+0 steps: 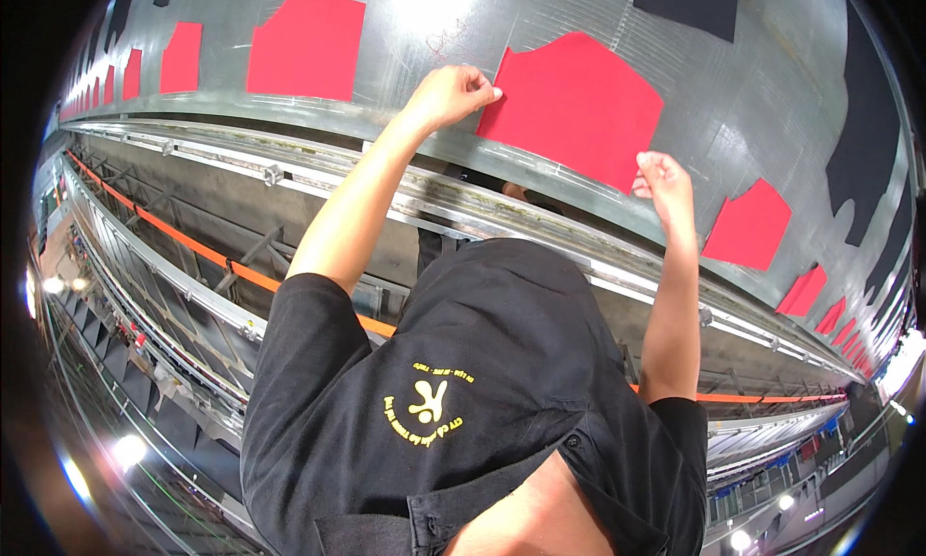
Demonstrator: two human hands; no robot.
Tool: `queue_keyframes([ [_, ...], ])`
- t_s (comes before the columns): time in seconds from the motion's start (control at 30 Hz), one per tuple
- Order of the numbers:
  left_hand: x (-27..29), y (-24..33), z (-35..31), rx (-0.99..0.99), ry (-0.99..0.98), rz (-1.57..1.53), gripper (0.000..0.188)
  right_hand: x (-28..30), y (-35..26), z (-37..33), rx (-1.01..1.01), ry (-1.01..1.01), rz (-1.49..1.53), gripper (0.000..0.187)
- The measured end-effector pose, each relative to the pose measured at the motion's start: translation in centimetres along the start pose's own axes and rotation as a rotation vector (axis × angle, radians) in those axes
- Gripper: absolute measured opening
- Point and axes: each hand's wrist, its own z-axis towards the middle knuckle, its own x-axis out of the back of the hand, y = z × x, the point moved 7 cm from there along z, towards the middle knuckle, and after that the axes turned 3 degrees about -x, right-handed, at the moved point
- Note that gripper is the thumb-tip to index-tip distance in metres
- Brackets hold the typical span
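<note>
A large red fabric panel (577, 110) with an angled top edge lies in front of me on a grey, shiny flat surface (415, 50). At its left edge, my left hand (453, 95) is closed, with thumb and fingertips pinching the cloth. My right hand (666, 185) has its fingers pinched together at the panel's near right corner. The cloth appears flat between both hands. Another red panel (309, 47) lies to the left, apart from my left hand, and a smaller red piece (749, 225) lies to the right of my right hand.
More red pieces (180, 58) continue in a row along the near edge on both sides. Black fabric pieces (690, 1) lie farther back and at the right (861, 122). A metal rail (318, 165) runs along the surface's near side, with an orange strip (159, 223) below it.
</note>
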Motion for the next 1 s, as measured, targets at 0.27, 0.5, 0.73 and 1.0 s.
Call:
queue_keyframes([
  [0.27,-2.1,-2.0,-3.4,0.097,-0.010,-0.002,0.038,-1.5,3.7,-3.8,-0.064,0.019,0.120,0.029],
  [0.5,-1.8,-0.6,-1.3,0.038,0.068,-0.098,0.040,-1.6,4.3,-3.6,-0.051,0.081,0.084,0.027],
  [0.73,-0.5,1.2,3.3,-0.054,0.242,-0.172,0.037,-1.7,4.3,-3.5,-0.047,0.102,0.069,0.027],
  [1.0,-0.4,0.6,3.9,-0.088,0.270,-0.091,0.033,-1.8,4.4,-3.7,-0.035,0.101,0.069,0.023],
])
